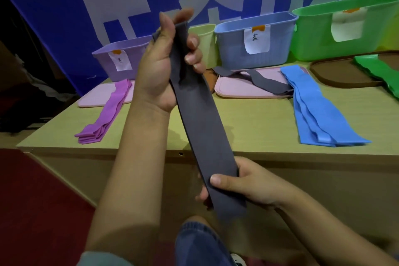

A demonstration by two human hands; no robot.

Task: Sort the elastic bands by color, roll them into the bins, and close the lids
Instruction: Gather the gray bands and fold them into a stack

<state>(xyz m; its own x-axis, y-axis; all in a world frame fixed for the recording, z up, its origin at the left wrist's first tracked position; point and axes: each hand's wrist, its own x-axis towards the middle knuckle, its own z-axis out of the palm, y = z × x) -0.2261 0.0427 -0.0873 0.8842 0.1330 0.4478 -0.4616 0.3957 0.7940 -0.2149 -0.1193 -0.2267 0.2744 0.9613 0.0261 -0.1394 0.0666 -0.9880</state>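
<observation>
**Now: grey band stretched between both hands**

Behind everything I see a blue banner [54, 17] with big white characters. Below it the table [248, 119] runs across my view, pale wood, with its front edge just beyond the hands.

Along the back of the table stand four bins: a purple bin [121, 60] at the left, a pale green bin [205, 41] partly hidden by the raised hand, a blue bin [252, 41] with a paper label, and a green bin [345, 28] at the right. In front of them lie flat lids: a pink lid [95, 97] at the left, a second pink lid [248, 86] in the middle, and a brown lid [341, 73] at the right.

On the table I make out sorted bands: a purple stack [103, 119] lying partly over the left lid, a blue stack [317, 114], green bands [380, 71] on the brown lid, and loose grey bands [263, 80] across the middle lid.

Closest to me, one grey band [200, 127] is held taut in the air, above the table's front edge. My left hand [164, 62] grips its upper end, fingers curled round it. My right hand [241, 181] pinches the lower end, thumb on top. The two hands are well apart.
</observation>
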